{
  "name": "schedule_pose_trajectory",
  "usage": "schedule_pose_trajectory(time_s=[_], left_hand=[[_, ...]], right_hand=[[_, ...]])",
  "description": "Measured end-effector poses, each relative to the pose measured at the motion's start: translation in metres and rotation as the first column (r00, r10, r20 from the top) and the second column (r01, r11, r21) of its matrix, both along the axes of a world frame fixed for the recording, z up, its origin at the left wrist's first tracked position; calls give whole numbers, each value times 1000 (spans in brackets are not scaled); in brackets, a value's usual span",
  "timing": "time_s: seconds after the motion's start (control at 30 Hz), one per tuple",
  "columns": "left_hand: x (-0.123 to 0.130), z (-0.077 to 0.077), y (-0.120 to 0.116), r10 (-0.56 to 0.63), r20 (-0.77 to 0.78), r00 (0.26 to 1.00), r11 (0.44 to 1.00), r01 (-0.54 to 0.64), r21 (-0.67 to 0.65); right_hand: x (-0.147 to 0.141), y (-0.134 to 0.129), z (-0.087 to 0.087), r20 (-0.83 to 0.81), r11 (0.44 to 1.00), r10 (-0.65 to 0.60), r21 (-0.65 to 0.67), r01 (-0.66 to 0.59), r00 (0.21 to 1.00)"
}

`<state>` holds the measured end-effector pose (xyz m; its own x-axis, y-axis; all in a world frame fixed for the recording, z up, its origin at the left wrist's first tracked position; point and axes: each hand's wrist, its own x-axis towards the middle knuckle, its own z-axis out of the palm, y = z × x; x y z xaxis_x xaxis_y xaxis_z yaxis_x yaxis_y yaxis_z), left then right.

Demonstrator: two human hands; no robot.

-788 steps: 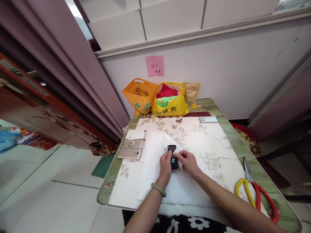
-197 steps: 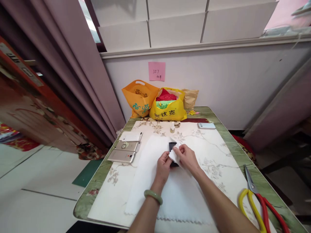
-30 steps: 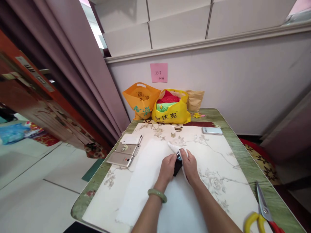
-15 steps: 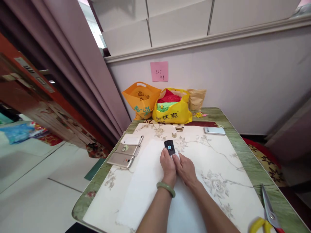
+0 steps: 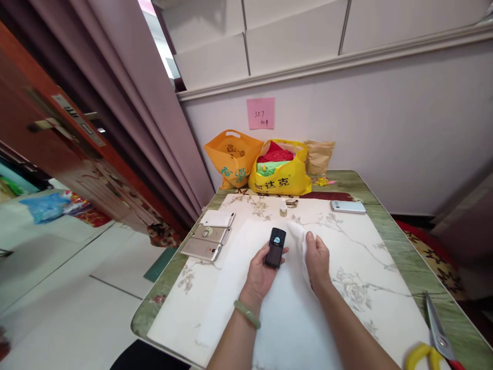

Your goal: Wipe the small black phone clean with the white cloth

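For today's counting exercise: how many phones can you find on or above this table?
5. Three lie stacked at the table's left edge, one at the far right, and a black phone in the left hand. Bags may hide more.

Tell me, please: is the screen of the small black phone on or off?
On: the small black phone in the left hand shows a round bluish picture on its dark screen.

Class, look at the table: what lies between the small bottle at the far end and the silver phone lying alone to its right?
In the head view, the stretch between the small bottle and the silver phone holds only the flower-patterned mat.
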<state>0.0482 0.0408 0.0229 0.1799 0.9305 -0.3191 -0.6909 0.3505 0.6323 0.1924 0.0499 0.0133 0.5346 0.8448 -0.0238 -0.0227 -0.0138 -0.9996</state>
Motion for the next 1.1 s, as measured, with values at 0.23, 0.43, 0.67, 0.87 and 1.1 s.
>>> schedule_pose_trajectory(time_s=[0.23,0.43,0.67,0.87,1.1], left_hand=[[-5,-2,3,-86,51,995,996,87,-18],[-10,9,4,-178,187,966,981,189,-43],[-12,3,3,-83,110,990,984,99,-146],[-9,5,1,-103,80,991,987,112,-118],[-6,2,-4,-119,94,988,990,125,-60]], right_hand=[[-4,-6,13,34,973,151,173,-154,988],[-15,-10,4,177,858,433,220,-464,884],[-17,-13,-5,781,849,180,184,-495,599],[-11,-12,-8,861,925,66,137,-355,504],[0,-10,-12,871,983,18,73,-167,491]])
